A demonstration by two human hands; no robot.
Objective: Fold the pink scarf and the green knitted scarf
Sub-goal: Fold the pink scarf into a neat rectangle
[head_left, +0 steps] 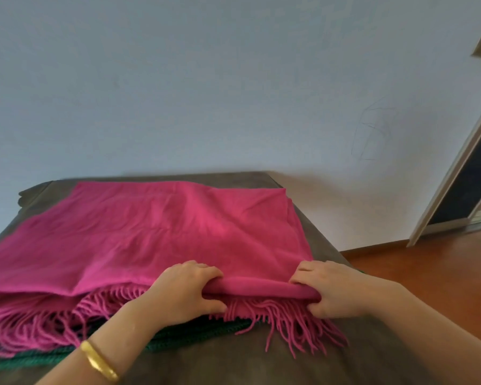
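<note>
Nearest, the green knitted scarf [178, 339] peeks from under the pink scarf [156, 232] on the grey cushion [233, 359]. Left hand [185, 291] and right hand [331, 290] pinch its folded near edge; the fringe could snag (it dangles loose). Beyond, it lies wrinkled, magenta.

A pink scarf [156, 234] lies spread over a grey-brown cushioned worktop [261, 359], its fringe [286, 315] hanging toward the near edge. The left hand [184, 290] and right hand [336, 290] each grip a folded near edge of it, fingers over, thumbs under. A green knitted scarf [178, 339] shows beneath the fringe. A gold bangle [99, 361] circles the left wrist.
</note>
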